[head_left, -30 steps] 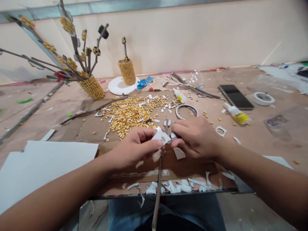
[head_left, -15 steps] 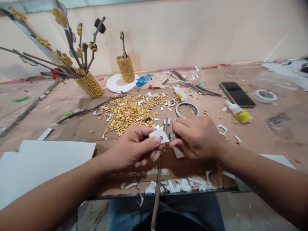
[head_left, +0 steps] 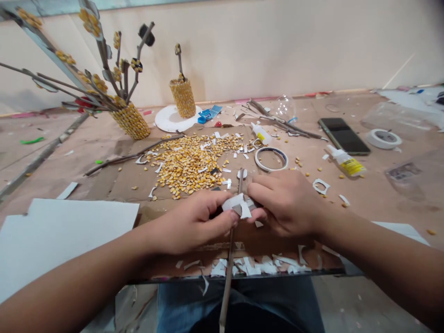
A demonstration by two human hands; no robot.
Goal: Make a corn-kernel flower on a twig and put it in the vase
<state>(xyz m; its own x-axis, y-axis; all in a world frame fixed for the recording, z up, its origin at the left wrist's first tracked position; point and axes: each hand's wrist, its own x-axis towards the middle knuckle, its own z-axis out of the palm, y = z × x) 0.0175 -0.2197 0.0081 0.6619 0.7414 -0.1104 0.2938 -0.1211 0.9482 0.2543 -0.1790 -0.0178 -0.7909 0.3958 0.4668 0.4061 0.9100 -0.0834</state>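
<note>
My left hand [head_left: 208, 215] is closed, pinching a small piece of white card [head_left: 233, 202] between thumb and fingers. My right hand [head_left: 282, 201] is closed against the card's right side, around a small grey tool [head_left: 251, 203] mostly hidden by the fingers; its kind cannot be made out. A narrow strip of the card bends down between the hands. Under them a thin stick [head_left: 227, 277] runs from the cardboard past the table edge toward my lap. Just beyond the hands lies a heap of corn kernels [head_left: 187, 162] with white paper scraps among them.
Corn-covered vases [head_left: 130, 121] [head_left: 182, 98] stand at the back, holding twigs. A tape roll [head_left: 271, 159], glue bottles [head_left: 347, 162] [head_left: 261, 133], a phone [head_left: 343, 135] and white tape [head_left: 384, 138] lie to the right. White sheets [head_left: 69, 236] lie at left; paper scraps [head_left: 256, 267] line the front edge.
The card has turned in my left fingers, and a strip of it now hangs down toward my right thumb. My hands have come slightly closer together. The stick stays in place.
</note>
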